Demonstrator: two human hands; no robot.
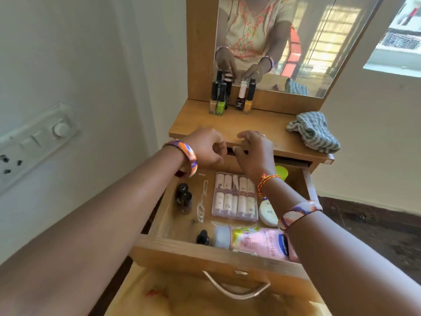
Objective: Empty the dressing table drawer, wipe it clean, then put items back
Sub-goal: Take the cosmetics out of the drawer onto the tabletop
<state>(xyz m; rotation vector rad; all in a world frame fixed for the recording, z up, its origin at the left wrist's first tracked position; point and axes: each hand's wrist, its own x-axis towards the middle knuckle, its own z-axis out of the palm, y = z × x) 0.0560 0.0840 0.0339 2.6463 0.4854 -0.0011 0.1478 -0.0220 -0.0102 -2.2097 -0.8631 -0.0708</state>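
Emptying step under way; drawer open at frame centre, still mostly full.

Tube case, lotion bottle and dark bottles remain inside. Your left hand and right hand hover loosely curled, apparently empty, at its back edge. Next: lift remaining items to the tabletop beside the nail polishes.

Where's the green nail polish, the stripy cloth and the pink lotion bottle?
green nail polish point(220, 106): head view, on its green glass body.
stripy cloth point(315, 132): head view, middle of the crumpled folds.
pink lotion bottle point(257, 244): head view, on its pink label.
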